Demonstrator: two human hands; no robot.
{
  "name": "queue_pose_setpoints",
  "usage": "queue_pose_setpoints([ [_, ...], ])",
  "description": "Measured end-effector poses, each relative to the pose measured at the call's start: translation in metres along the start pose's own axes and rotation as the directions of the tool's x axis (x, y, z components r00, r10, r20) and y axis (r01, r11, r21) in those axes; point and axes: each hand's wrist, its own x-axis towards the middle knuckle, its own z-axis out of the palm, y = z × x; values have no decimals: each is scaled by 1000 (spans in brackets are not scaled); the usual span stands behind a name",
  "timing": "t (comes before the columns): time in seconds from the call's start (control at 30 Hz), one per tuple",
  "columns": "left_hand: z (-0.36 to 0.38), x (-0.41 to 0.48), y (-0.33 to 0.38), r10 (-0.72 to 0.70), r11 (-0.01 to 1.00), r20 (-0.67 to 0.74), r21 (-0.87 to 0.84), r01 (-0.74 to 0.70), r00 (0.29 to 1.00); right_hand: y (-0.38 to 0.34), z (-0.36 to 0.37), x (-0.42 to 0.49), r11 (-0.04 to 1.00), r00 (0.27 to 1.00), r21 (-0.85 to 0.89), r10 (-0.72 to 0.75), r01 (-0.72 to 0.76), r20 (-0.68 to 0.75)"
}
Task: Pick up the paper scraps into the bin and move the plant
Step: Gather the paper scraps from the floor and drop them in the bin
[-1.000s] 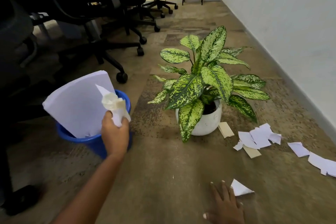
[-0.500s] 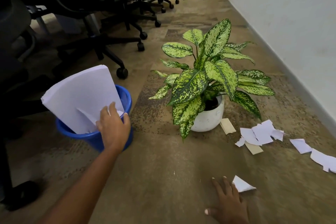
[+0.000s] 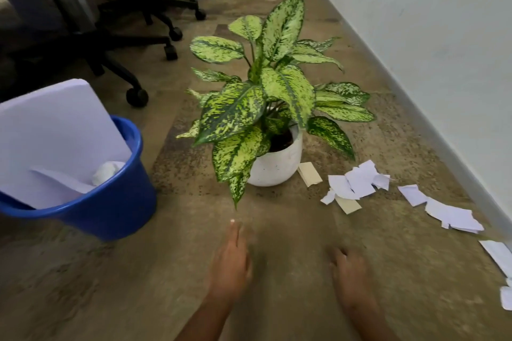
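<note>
Plant (image 3: pixel 277 86): speckled green leaves, upright in a white pot (image 3: pixel 279 167) on the floor (image 3: pixel 291 299), straight ahead of both my hands. Its lowest leaf tip hangs just beyond my left fingertips without touching them.
Left hand (image 3: pixel 230 266): stretched forward low over the floor, fingers (image 3: pixel 234 235) straight and close together, holding nothing, pointed at the pot.
Right hand (image 3: pixel 350 271): down near the floor beside my left one. The fingers are bent under and blurred, so I cannot tell whether they are closed on anything.
Paper scraps (image 3: pixel 357 183): torn white pieces on the floor just right of the pot, ahead and to the right of my right hand, apart from it. Further pieces (image 3: pixel 454 214) trail off along the wall (image 3: pixel 429 36).
Beige slips (image 3: pixel 310 174): one lies just beside the pot's base, another partly under the white scraps.
Bin (image 3: pixel 116 202): blue, on the floor left of my left hand, well apart from it. A large white sheet (image 3: pixel 55 133) stands in it, rising above the rim, with a crumpled wad (image 3: pixel 106 170) beside it.
Office chairs (image 3: pixel 110 22): beyond the bin, at far left.
</note>
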Motion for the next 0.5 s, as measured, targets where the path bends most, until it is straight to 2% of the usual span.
queue_pose_setpoints([
  [0.03,9,1,8,16,998,0,-53,-16,1000,7,-1,3,997,1000,71,30,-29,-8],
  [0.13,26,5,41,10,952,110,-306,25,994,4,-17,6,934,976,346,-8,85,-218],
  [0.17,36,7,51,-25,904,130,-420,78,991,1,-22,4,886,980,454,-2,94,-199],
  [0.23,53,13,76,-121,734,221,-636,237,968,-10,-33,-3,768,988,630,-22,114,-152],
  [0.3,64,20,104,-136,441,388,-800,406,912,-19,-39,-8,670,989,731,-41,132,-140],
  [0.37,76,27,128,-131,158,483,-852,499,866,-19,-39,-7,583,994,806,-46,107,-99],
  [0.43,82,32,146,-166,11,503,-859,511,848,-12,-37,-4,521,996,849,-40,92,-84],
  [0.5,92,33,158,-181,2,539,-836,549,823,-3,-43,-5,517,995,850,-65,98,-75],
])
